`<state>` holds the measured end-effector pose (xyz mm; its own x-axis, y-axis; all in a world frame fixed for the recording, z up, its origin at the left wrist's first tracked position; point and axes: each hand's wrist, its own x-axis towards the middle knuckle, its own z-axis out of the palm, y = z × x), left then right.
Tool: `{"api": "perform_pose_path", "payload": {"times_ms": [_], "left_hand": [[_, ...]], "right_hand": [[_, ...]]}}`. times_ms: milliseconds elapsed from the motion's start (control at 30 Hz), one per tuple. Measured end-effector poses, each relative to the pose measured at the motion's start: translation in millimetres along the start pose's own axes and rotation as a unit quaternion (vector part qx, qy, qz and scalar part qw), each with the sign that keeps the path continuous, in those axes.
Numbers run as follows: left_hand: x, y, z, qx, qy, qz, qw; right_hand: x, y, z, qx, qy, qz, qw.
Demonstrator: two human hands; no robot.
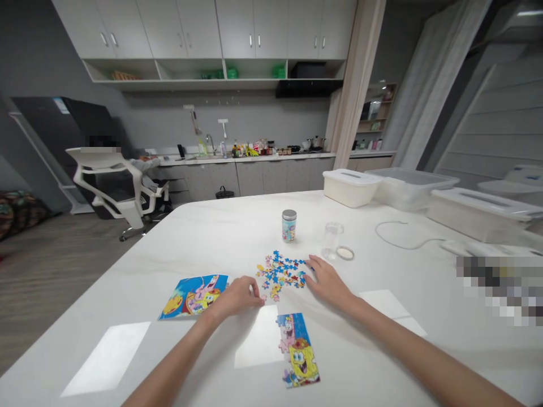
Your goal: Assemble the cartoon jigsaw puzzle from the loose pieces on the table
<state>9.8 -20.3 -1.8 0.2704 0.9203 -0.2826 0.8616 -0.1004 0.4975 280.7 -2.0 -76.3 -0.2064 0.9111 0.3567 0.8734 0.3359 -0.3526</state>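
Loose jigsaw puzzle pieces [278, 275], mostly blue with some yellow and pink, lie in a pile mid-table. My left hand [240, 297] is at the pile's near left edge, fingers curled together beside a pink puzzle piece [263, 298]; whether anything is pinched in them is hidden. At the right edge of the pile, my right hand [324, 278] rests with fingers apart, its fingertips by the blue pieces. A partly joined puzzle [303, 353] with a yellow cartoon face lies nearer me. The picture sheet [193, 295] lies left, partly behind my left hand.
Behind the pile stand a printed jar with a metal lid [289, 226] and a clear jar [331, 242], a round lid [345, 252] beside it. White lidded bins [352, 189] and a cable [399, 244] are at the right. A person sits in a white chair [123, 186] beyond the table.
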Motion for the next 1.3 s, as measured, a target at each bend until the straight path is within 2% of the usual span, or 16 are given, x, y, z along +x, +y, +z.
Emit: {"api": "perform_pose_path", "payload": {"times_ms": [200, 300, 400, 600, 700, 1067, 1300], "left_hand": [[5, -3, 10.2, 0.018, 0.045, 0.023, 0.999], [5, -6, 14.4, 0.03, 0.065, 0.04, 0.997], [5, -7, 17.3, 0.041, 0.061, 0.088, 0.993], [11, -10, 18.7, 0.052, 0.021, 0.196, 0.979], [14, -10, 18.2, 0.051, 0.014, 0.225, 0.973], [14, -11, 13.6, 0.051, 0.042, 0.21, 0.976], [15, -11, 13.3, 0.059, 0.012, 0.244, 0.968]], "right_hand": [[0, -3, -3, 0.036, -0.072, -0.013, 0.997], [-1, -9, -9, 0.061, -0.101, -0.051, 0.992], [-2, -13, -14, 0.062, -0.119, -0.09, 0.987], [-4, -12, -13, 0.068, -0.119, -0.093, 0.986], [-4, -11, -11, 0.084, -0.105, -0.093, 0.987], [-8, -14, -10, 0.098, -0.07, -0.064, 0.991], [-5, -15, -10, 0.107, -0.054, -0.069, 0.99]]}}
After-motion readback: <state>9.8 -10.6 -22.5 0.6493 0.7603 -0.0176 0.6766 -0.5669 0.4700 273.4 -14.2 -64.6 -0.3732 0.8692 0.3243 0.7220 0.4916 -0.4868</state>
